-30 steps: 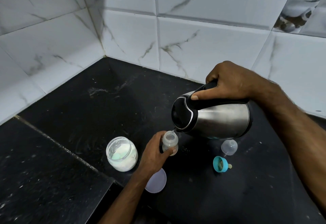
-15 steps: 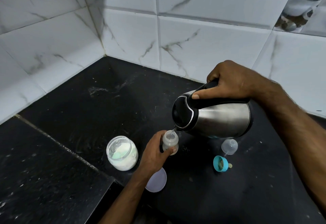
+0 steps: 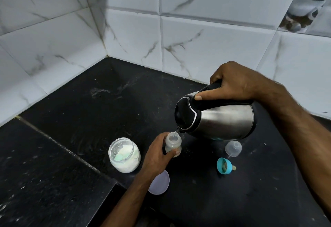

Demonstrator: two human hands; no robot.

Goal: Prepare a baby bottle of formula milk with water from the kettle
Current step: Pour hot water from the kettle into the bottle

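Nearest you, a round white lid lies flat on the black stone counter, partly under your left wrist. Just beyond it, your left hand wraps the small clear baby bottle, thumb across its front and fingers curled behind, holding it upright on the counter. To the left of that hand stands an open glass jar of white formula powder, a pale green scoop showing inside it. To the right of the bottle, below your right forearm, a teal bottle collar with its teat lies on its side, and a clear dome cap rests just behind it, near the kettle's base.

Above the bottle, your right hand grips the black handle of the stainless steel kettle, thumb stretched forward along the top. The kettle is tipped over to the left, its black lid facing the camera and its spout directly over the bottle's open mouth, where a thin thread of water drops in.

Beyond both hands, the counter runs back into a corner of white marble-patterned wall tiles.
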